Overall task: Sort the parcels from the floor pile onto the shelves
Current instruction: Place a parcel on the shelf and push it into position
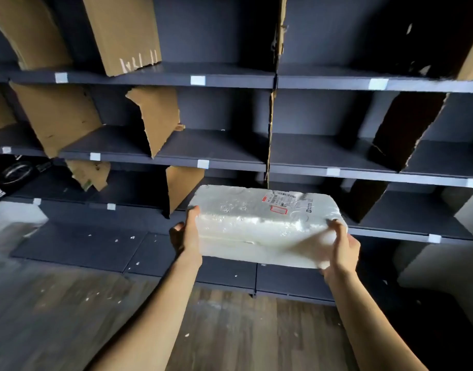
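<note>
Left hand and right hand tight around opposite ends of white parcel, near open shelf edge.

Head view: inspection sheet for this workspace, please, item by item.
Surface: dark shelves over a wood floor.
Job's things: white parcel, shipping label on top, held in front of the lower shelves.
Clutter: torn cardboard dividers; white crumbs on the floor and lowest board.
Grippers: left hand and right hand grip the parcel's two ends.
Cables: nothing seen.
Surroundings: black package on a left shelf; white tags on shelf edges.
</note>
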Action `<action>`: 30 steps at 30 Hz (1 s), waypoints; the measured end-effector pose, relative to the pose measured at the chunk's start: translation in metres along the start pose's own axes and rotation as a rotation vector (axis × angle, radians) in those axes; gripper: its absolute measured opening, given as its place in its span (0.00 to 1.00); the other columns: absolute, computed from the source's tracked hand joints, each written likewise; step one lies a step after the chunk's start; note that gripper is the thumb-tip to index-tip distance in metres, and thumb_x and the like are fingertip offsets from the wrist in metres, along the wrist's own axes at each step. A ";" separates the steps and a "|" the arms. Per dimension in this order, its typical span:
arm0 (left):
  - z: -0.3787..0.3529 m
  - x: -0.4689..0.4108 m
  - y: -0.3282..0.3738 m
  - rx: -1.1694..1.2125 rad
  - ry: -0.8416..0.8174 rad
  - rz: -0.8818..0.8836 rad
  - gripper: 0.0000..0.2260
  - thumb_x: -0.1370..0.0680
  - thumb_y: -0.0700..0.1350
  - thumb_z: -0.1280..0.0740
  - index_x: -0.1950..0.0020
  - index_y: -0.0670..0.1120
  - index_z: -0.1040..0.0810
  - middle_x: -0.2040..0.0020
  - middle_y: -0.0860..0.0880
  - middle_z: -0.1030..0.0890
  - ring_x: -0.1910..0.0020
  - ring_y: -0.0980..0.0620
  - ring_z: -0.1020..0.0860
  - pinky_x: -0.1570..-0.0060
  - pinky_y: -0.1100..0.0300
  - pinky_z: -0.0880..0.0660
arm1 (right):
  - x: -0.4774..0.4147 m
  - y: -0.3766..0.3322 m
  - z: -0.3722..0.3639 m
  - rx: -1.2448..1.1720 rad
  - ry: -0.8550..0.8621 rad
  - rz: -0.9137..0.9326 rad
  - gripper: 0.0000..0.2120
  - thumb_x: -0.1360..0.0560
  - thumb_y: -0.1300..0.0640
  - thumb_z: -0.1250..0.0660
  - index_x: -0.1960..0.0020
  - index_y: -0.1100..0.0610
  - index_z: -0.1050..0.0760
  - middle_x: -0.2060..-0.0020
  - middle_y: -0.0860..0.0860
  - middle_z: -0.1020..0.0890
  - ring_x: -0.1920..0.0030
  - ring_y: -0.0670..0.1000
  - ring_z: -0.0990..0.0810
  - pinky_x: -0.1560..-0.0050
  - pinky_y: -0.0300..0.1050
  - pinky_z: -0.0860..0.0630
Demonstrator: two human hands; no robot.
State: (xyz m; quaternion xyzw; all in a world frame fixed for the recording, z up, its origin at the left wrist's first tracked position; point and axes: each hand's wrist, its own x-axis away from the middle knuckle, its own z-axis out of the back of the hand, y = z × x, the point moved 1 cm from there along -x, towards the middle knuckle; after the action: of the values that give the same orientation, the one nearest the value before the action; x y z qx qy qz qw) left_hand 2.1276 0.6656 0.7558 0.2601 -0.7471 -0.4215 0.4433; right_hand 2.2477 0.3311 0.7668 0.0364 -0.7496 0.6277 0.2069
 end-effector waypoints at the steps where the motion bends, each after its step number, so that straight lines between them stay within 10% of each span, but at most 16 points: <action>1: 0.011 -0.014 0.005 0.005 0.008 -0.005 0.30 0.50 0.68 0.17 0.63 0.45 0.17 0.57 0.47 0.14 0.53 0.43 0.15 0.51 0.40 0.18 | 0.005 0.002 -0.017 0.020 0.013 -0.006 0.37 0.43 0.29 0.24 0.44 0.53 0.19 0.43 0.57 0.17 0.45 0.62 0.17 0.42 0.68 0.19; 10: 0.068 -0.035 0.059 -0.010 0.154 -0.014 0.31 0.48 0.70 0.20 0.63 0.45 0.17 0.54 0.43 0.13 0.49 0.39 0.14 0.47 0.33 0.19 | 0.028 0.023 -0.112 0.049 -0.114 -0.022 0.41 0.49 0.27 0.22 0.45 0.53 0.18 0.50 0.54 0.20 0.52 0.58 0.20 0.53 0.55 0.26; 17: 0.086 -0.063 0.046 0.005 0.196 0.023 0.34 0.49 0.71 0.20 0.57 0.47 0.15 0.52 0.46 0.13 0.51 0.40 0.14 0.50 0.33 0.19 | 0.009 0.050 -0.139 0.012 -0.118 -0.091 0.46 0.53 0.24 0.20 0.43 0.51 0.20 0.45 0.55 0.16 0.45 0.60 0.16 0.40 0.63 0.20; 22: 0.074 -0.100 0.061 0.079 0.227 -0.023 0.42 0.53 0.77 0.23 0.51 0.50 0.16 0.49 0.49 0.13 0.47 0.42 0.15 0.46 0.37 0.20 | 0.002 0.028 -0.176 -0.055 -0.217 -0.046 0.40 0.42 0.30 0.21 0.40 0.56 0.22 0.50 0.52 0.20 0.51 0.55 0.21 0.50 0.53 0.25; 30: 0.021 -0.086 0.109 0.163 0.224 -0.156 0.30 0.39 0.72 0.27 0.48 0.52 0.14 0.46 0.48 0.13 0.45 0.41 0.16 0.41 0.35 0.21 | -0.037 -0.016 -0.239 -0.061 -0.384 0.075 0.43 0.40 0.25 0.23 0.39 0.55 0.23 0.39 0.59 0.17 0.38 0.64 0.18 0.37 0.71 0.22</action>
State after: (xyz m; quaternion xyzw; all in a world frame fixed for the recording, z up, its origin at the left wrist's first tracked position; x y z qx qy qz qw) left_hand 2.1485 0.7950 0.8060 0.3980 -0.7022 -0.3608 0.4673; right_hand 2.3495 0.5485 0.7982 0.1213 -0.7946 0.5937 0.0374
